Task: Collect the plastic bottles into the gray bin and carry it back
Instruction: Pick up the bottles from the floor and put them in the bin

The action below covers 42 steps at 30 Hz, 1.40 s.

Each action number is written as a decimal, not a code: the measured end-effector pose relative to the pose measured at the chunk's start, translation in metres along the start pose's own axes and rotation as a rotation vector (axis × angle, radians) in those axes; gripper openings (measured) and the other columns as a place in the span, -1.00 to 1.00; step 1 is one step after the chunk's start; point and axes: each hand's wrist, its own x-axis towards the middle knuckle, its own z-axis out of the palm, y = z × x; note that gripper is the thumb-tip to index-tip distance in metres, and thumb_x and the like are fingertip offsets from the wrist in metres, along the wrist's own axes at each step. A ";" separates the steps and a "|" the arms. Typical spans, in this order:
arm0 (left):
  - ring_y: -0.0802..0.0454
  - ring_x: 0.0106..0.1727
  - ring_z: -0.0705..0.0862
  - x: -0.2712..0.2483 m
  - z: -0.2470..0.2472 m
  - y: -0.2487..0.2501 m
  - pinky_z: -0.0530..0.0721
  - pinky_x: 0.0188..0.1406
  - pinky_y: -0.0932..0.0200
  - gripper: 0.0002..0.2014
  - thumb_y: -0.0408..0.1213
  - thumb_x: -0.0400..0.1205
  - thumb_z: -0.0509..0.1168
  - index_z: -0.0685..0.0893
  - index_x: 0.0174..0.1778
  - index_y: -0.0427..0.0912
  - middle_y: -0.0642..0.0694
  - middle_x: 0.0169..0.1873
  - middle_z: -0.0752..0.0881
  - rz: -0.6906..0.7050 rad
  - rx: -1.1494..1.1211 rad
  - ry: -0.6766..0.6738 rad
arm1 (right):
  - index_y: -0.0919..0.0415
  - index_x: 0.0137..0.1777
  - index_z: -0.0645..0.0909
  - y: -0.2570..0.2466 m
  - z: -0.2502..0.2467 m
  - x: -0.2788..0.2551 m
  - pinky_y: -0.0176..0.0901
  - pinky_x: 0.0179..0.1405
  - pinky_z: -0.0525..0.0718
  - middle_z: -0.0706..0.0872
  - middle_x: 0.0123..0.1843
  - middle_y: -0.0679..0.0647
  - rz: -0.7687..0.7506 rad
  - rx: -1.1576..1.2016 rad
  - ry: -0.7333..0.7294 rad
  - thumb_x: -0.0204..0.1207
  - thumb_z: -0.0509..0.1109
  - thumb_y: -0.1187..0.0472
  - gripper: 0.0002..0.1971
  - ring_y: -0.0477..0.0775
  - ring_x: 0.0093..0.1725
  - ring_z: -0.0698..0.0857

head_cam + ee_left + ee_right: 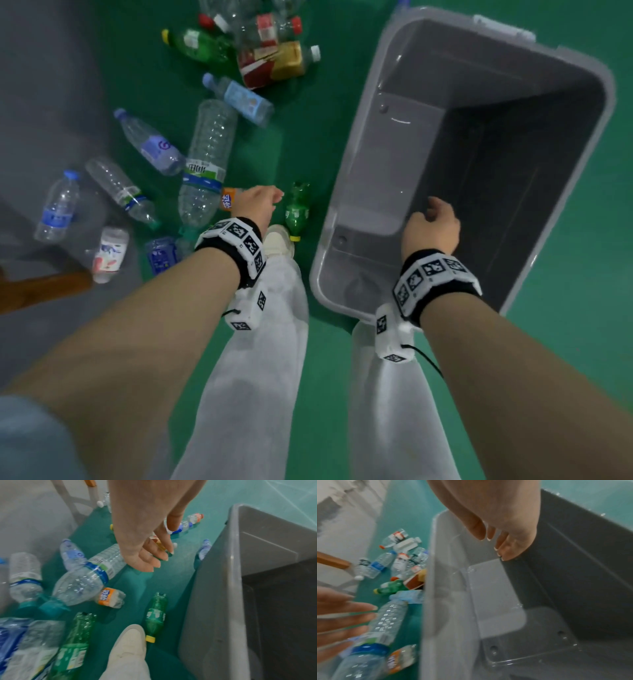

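- The left hand (258,202) hangs over the scattered bottles with fingers loose and slightly spread, holding nothing.
- The right hand (432,224) hovers over the near end of the gray bin (579,178), fingers relaxed and pointing down, empty too; I see no contact with the rim.
- Nothing lies in the bin as far as I can see, so by my reckoning the collecting has barely begun.
- Just below the left fingertips lie the small green bottle (297,209), close beside the bin wall, and an orange-labelled bottle (110,597) against the big clear bottle (207,161).
- I would take the green one first: it lies alone, so a grip round its middle should not disturb the others.
- The white shoe (278,240) touches its yellow cap end; reaching down carelessly could nudge it rolling.
- More bottles lie farther beyond the left hand.
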 end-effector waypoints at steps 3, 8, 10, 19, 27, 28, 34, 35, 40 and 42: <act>-0.02 -0.08 0.62 0.010 -0.038 -0.016 0.56 0.03 0.08 -0.85 -0.25 0.57 0.26 0.64 -0.33 -0.09 -0.11 -0.09 0.71 -0.067 -0.017 0.073 | 0.11 0.26 0.63 -0.026 0.036 -0.038 -0.27 0.11 0.55 0.61 0.25 0.11 -0.018 0.033 -0.039 0.56 0.18 0.36 -0.65 0.08 0.14 0.65; -0.05 -0.03 0.65 0.022 -0.078 -0.036 0.61 0.12 0.01 -0.90 -0.21 0.53 0.34 0.68 -0.30 -0.06 -0.14 -0.04 0.76 -0.139 -0.017 0.093 | 0.11 0.11 0.62 -0.043 0.089 -0.090 0.02 0.12 0.71 0.69 0.13 0.10 -0.150 0.029 -0.153 0.59 0.20 0.34 -0.77 0.11 0.04 0.70; -0.04 -0.04 0.66 0.028 -0.087 -0.044 0.62 0.11 0.06 -0.93 -0.23 0.54 0.34 0.73 -0.18 -0.10 -0.13 -0.03 0.77 -0.161 -0.032 0.087 | 0.11 0.15 0.63 -0.043 0.107 -0.104 -0.04 0.10 0.70 0.69 0.12 0.07 -0.221 -0.018 -0.215 0.59 0.21 0.34 -0.75 0.06 0.04 0.69; -0.02 -0.04 0.57 0.080 -0.084 -0.072 0.44 -0.09 0.28 -0.81 -0.22 0.64 0.27 0.75 0.00 -0.18 -0.16 0.09 0.62 -0.011 0.265 0.011 | 0.07 0.36 0.52 -0.019 0.189 -0.087 -0.17 -0.07 0.55 0.65 0.20 0.08 0.015 -0.172 -0.353 0.56 0.29 0.27 -0.64 0.06 0.03 0.64; 0.04 0.24 0.40 0.127 -0.078 -0.063 0.18 0.21 0.58 -0.83 -0.31 0.58 0.35 0.69 0.08 -0.19 -0.19 0.41 0.24 0.216 0.444 0.072 | 0.09 0.54 0.35 -0.005 0.256 -0.050 0.01 0.23 0.63 0.54 0.39 0.19 0.188 -0.199 -0.353 0.48 0.37 0.24 -0.40 0.22 0.25 0.63; 0.02 0.25 0.40 0.132 -0.078 -0.061 0.22 0.29 0.53 -0.80 -0.32 0.55 0.38 0.68 0.08 -0.17 -0.20 0.44 0.17 0.237 0.443 0.115 | 0.09 0.58 0.29 -0.002 0.262 -0.044 0.02 0.26 0.61 0.48 0.44 0.19 0.217 -0.205 -0.340 0.48 0.37 0.23 -0.35 0.23 0.31 0.59; 0.00 0.44 0.23 0.162 -0.100 -0.057 0.17 0.36 0.53 -0.43 -0.33 0.50 0.47 0.49 0.43 -0.05 -0.22 0.55 -0.14 0.102 0.356 0.285 | 0.12 0.68 0.02 0.014 0.296 -0.015 0.13 0.42 0.44 0.31 0.60 0.20 0.394 -0.286 -0.308 0.43 0.46 0.11 -0.10 0.31 0.51 0.41; -0.02 0.48 0.21 0.168 -0.105 -0.060 0.17 0.45 0.46 -0.37 -0.28 0.49 0.49 0.44 0.48 -0.04 -0.22 0.56 -0.18 0.075 0.375 0.288 | 0.14 0.67 0.03 0.016 0.302 -0.010 0.12 0.42 0.44 0.32 0.59 0.20 0.415 -0.290 -0.297 0.42 0.48 0.11 -0.09 0.31 0.51 0.42; -0.12 0.59 0.14 0.193 -0.120 -0.081 0.10 0.64 0.15 -0.01 -0.02 0.42 0.54 0.07 0.67 0.01 -0.21 0.57 -0.11 -0.029 0.495 0.146 | 0.15 0.61 0.16 0.028 0.332 0.001 0.09 0.39 0.46 0.40 0.52 0.21 0.436 -0.273 -0.286 0.42 0.50 0.13 -0.19 0.30 0.45 0.47; -0.11 0.53 0.26 0.200 -0.121 -0.083 0.20 0.61 0.16 0.06 -0.01 0.37 0.57 0.04 0.68 0.01 -0.19 0.52 0.04 -0.009 0.483 0.115 | 0.15 0.57 0.22 0.029 0.340 0.003 0.08 0.37 0.45 0.41 0.49 0.22 0.423 -0.256 -0.288 0.44 0.49 0.14 -0.26 0.29 0.44 0.47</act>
